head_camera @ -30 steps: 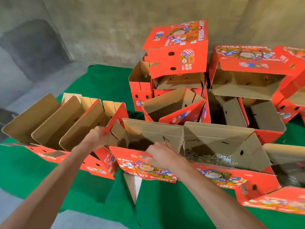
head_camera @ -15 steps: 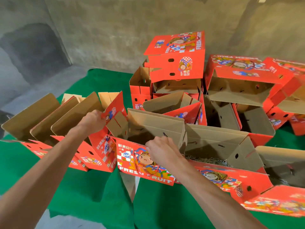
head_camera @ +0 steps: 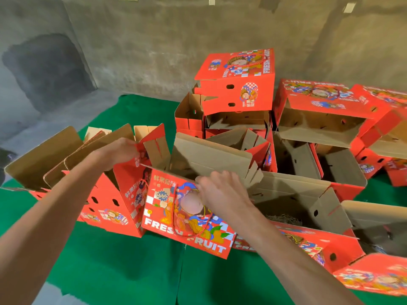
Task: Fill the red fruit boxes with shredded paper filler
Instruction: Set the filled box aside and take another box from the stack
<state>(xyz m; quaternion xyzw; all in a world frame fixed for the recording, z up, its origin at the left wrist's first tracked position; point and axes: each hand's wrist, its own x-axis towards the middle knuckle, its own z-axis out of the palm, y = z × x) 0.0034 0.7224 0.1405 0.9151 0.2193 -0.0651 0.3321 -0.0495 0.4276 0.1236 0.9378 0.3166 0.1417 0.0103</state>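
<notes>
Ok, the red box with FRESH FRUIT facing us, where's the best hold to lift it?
Probably the top rim of the FRESH FRUIT box, coming from above, one hand per end: the top is open and its flaps stand up. The left hand already grips the left flap and the right hand is on the front rim. The rope handle looks slack.

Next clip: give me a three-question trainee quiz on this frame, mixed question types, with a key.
1. True or false: the left hand holds a side flap of the front red box.
2. Which box shows shredded paper inside? A) the front red box B) the open box to its right C) the top box of the stack
3. Fill in: the boxes stand on a ____ cloth.

Key: 1 true; 2 B; 3 green. The right hand rests at the front box's top edge; its grip is blurred.
</notes>
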